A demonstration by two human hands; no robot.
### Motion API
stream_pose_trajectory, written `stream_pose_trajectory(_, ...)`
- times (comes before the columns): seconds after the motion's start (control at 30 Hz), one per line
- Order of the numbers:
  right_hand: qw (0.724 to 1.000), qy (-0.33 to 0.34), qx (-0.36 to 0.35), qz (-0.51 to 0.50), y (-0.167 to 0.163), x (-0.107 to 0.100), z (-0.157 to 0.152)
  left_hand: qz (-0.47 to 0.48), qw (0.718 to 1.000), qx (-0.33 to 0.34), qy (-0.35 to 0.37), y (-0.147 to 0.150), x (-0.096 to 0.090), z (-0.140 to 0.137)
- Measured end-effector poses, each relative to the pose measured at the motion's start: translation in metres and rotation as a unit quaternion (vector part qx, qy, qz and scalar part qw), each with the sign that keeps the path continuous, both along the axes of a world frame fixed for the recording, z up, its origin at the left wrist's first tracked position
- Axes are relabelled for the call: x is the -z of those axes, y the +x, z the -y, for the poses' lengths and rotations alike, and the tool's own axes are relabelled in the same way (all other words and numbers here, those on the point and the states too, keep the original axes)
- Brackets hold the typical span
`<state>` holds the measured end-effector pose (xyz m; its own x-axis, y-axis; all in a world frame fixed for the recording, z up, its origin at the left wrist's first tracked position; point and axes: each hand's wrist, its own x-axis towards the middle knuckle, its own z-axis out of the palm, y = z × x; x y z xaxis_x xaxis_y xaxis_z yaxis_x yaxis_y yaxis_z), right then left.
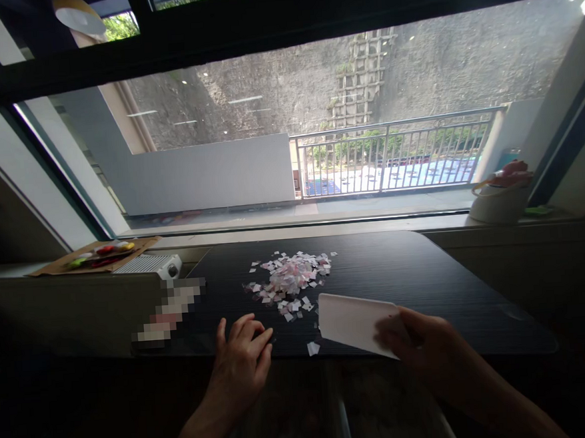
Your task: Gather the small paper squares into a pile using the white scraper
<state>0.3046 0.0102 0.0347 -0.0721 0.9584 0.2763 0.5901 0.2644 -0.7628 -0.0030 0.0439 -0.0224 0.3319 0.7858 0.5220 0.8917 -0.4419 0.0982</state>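
Note:
My right hand (421, 340) grips the right end of a white, flat, rectangular piece with rounded corners (354, 320), held tilted over the table's near edge. Whether it is a shallow lid or a stiff card I cannot tell. A heap of small white and pinkish paper scraps (292, 272) lies on the dark table (390, 265), beyond both hands. One loose scrap (313, 348) rests near the front edge, between the hands. My left hand (244, 349) is over the near edge, left of that scrap, its fingers bent and apart, with nothing visible in them.
A blurred-out item (171, 314) lies at the table's left end. On the sill at left are a brown board (50, 266) with colourful small items and a white vented device (148, 264). A white pot (499, 201) stands at right, before a large window (265, 114).

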Motion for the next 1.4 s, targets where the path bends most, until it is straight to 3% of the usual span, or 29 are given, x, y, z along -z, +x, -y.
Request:
stream_pose_trajectory(0.23,0.998,-0.01,-0.046,0.033,-0.012,0.005,0.0,0.001,1.0,0.0,-0.002,0.001,-0.002,0.001)
stream_pose_trajectory(0.4,0.996,-0.008,-0.033,0.082,-0.013,0.003,0.001,-0.001,1.0,0.006,-0.001,0.001,-0.001,0.001)
stream_pose_trajectory(0.53,0.992,-0.004,-0.064,0.111,-0.014,-0.005,0.003,-0.001,1.0,-0.003,-0.001,0.002,-0.003,0.002)
stream_pose_trajectory(0.8,0.987,0.007,-0.06,0.151,-0.026,-0.024,0.0,-0.018,1.0,-0.01,-0.011,0.002,-0.004,0.004)
stream_pose_trajectory(0.9,0.985,-0.004,-0.057,0.164,-0.01,-0.021,0.003,-0.018,1.0,-0.007,-0.011,0.001,-0.003,0.003)
stream_pose_trajectory(1.13,0.988,-0.026,0.03,0.147,0.04,-0.017,0.005,-0.022,1.0,0.001,0.007,0.001,-0.004,0.002)
stream_pose_trajectory(1.4,0.993,-0.003,-0.053,0.105,-0.01,-0.018,-0.013,-0.054,0.998,0.01,-0.002,-0.008,0.0,-0.002)
